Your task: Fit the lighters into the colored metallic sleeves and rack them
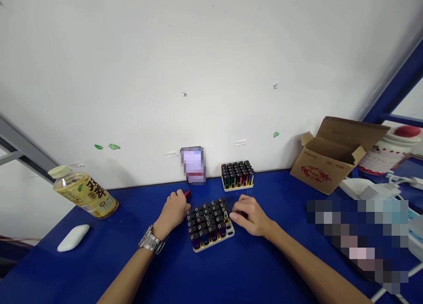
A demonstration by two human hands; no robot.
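A cream tray (211,245) packed with several upright lighters with black caps sits on the blue table (205,277) between my hands. My left hand (174,210), with a metal watch on its wrist, is closed at the tray's left edge, and a small red lighter (187,193) pokes out of its fingers. My right hand (251,215) rests curled at the tray's right edge, its fingers closed on something dark that I cannot make out. A second full tray of lighters (237,175) stands farther back by the wall.
A yellow tea bottle (84,191) lies at the left, with a white mouse (73,237) in front of it. An open cardboard box (333,153) stands at the back right. A blurred small object (193,164) leans against the white wall. White gear and cables lie at the far right.
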